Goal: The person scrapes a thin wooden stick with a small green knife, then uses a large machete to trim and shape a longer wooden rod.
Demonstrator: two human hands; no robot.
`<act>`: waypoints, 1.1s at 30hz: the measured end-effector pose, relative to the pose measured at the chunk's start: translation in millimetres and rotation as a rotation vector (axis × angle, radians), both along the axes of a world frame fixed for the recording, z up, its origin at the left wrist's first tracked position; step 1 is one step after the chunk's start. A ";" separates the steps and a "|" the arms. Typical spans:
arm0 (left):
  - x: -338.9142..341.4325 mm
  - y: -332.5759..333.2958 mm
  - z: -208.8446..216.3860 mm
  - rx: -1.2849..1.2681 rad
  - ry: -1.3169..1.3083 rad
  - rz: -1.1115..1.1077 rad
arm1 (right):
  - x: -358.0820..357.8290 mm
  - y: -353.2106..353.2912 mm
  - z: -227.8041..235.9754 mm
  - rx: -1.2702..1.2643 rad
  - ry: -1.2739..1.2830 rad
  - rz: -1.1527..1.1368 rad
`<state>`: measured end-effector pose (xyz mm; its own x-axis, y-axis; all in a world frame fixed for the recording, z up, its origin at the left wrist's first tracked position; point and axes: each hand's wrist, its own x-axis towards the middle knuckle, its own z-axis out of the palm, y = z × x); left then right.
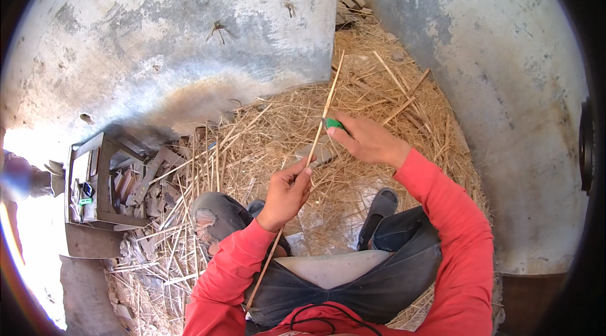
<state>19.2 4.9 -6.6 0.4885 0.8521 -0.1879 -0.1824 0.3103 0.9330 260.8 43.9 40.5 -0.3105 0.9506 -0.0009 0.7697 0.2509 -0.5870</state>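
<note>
My left hand (285, 194) is closed round a long thin wooden stick (334, 83), pinching it between thumb and fingers. The stick slants from beside my left thigh up past both hands, its pale tip farthest from me. In my right hand (368, 139) is a small green-handled cutter knife (332, 124), gripped with the fingers wrapped round it. Its short dark blade touches or nearly touches the stick, a little beyond my left hand. Most of the handle is hidden by my right fingers.
Straw-like shavings (252, 140) and loose strips cover the floor between two worn plaster walls (189, 26). Left of me stands a wooden box-like frame (101, 178) with scraps and a green item on it. Several bricks (351, 4) lie at the far corner.
</note>
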 end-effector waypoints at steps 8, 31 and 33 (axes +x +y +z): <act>-0.4 -0.9 -2.6 0.052 0.113 -0.022 | 15.9 15.9 -2.6 0.021 0.009 0.013; -3.4 2.4 12.0 -0.299 -0.165 -0.067 | 1.7 7.2 -10.2 0.304 -0.067 -0.181; -1.8 2.8 8.5 -0.242 -0.133 -0.058 | 4.6 6.9 -10.8 0.276 -0.013 -0.141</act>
<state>17.3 7.7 1.9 0.5692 0.7601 -0.3135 -0.2732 0.5345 0.7998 265.4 50.7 29.8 -0.1776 0.9491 0.2602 0.8152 0.2900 -0.5014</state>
